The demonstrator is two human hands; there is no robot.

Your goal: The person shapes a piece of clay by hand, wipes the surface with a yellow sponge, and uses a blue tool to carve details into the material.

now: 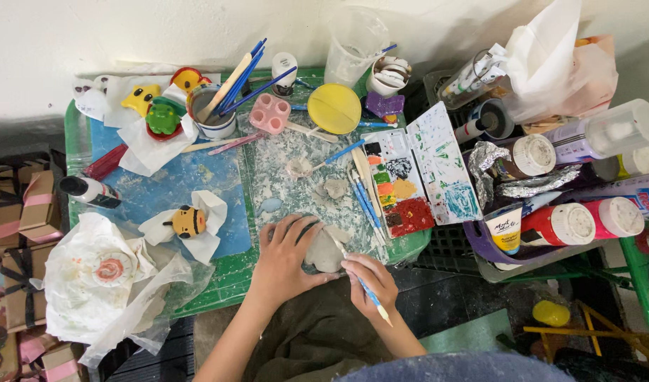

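Setting was a craft workspace. A stained paint palette (pixel 420 177), paint bottles (pixel 572 223) and a brush-filled cup (pixel 213 117) crowded the table (pixel 77 138).

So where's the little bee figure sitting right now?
The bee figure lies on a white tissue on the blue mat, left of the person's left hand and just right of the crumpled plastic bag.

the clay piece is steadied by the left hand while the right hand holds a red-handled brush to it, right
Not quite. In the head view the left hand does steady the grey clay piece at the edge of the green mat, and the right hand does hold a brush to it, but the brush handle is blue with a pale end, not red.
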